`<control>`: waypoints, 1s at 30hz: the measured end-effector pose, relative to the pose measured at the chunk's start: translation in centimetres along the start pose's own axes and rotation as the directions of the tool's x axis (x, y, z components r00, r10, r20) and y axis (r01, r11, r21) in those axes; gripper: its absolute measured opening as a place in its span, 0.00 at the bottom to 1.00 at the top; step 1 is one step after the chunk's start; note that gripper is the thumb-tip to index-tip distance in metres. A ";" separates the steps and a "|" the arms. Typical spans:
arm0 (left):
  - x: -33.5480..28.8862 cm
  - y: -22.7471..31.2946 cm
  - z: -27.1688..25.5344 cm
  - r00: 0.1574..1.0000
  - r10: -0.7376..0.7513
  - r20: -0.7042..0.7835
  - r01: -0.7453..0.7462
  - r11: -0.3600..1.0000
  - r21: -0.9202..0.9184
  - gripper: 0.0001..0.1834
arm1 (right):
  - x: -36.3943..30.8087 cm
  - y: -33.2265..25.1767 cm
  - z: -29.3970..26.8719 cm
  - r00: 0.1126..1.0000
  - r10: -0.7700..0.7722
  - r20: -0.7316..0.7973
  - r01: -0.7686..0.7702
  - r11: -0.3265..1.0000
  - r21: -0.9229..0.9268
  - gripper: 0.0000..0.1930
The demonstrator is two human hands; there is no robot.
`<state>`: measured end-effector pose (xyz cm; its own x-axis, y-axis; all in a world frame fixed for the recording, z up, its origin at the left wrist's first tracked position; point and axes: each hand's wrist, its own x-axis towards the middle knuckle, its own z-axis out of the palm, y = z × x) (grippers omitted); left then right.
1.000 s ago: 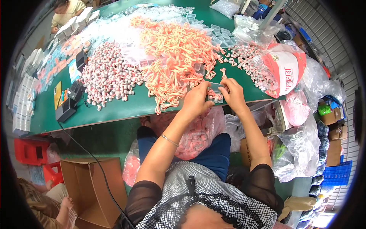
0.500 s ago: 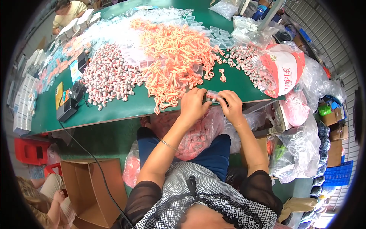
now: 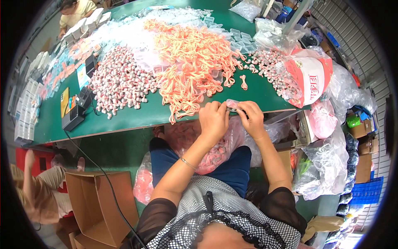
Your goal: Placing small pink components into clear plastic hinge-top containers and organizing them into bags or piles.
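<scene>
Just over the near edge of the green table, both hands come together at a small clear plastic box [image 3: 232, 103]. My left hand [image 3: 212, 120] has its fingers curled and pinches the box's left side. The right one, my right hand [image 3: 252, 118], grips it from the other side with thumb and fingers. Something pinkish shows in the box, partly hidden by the fingers. Beyond my left hand spreads a heap of orange looped cords [image 3: 188, 62]. One loose cord loop [image 3: 243, 82] lies apart, beyond my right hand.
Small pink-and-grey rolled pieces [image 3: 120, 81] form a heap at left; more spill from a red-and-white sack [image 3: 309, 79] at right. Clear plastic boxes [image 3: 242, 39] lie farther back. A black device [image 3: 73, 118] trails a cable. Below stands an open carton [image 3: 101, 203]; co-workers [image 3: 45, 195] are at left.
My left hand has turned and shifted slightly right, its fingers more upright at the box. The box has tilted between the hands. At lower left, a co-worker has leaned and moved an arm.
</scene>
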<state>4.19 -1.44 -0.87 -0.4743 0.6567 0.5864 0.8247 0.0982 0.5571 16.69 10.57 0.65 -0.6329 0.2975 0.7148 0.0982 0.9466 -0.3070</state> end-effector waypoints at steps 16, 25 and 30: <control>1.8 -0.7 -1.3 0.972 0.180 0.154 -0.165 0.981 -0.100 0.26 | -0.9 0.6 0.2 0.997 -0.043 0.058 0.041 0.998 0.038 0.13; 1.5 -2.1 -1.3 0.947 0.295 0.125 -0.264 0.940 -0.216 0.16 | -1.2 -0.2 -0.1 0.990 0.097 0.102 -0.113 0.979 0.169 0.16; 1.4 -2.3 -1.9 0.924 0.343 0.167 -0.276 0.903 -0.329 0.13 | -1.1 -0.6 -0.5 0.971 0.174 0.164 -0.217 0.931 0.294 0.15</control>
<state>1.05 -2.22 -0.21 -0.1037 0.7657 0.6348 0.7739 -0.3388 0.5351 17.67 9.73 0.39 -0.7233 0.4337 0.5373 0.0029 0.7800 -0.6257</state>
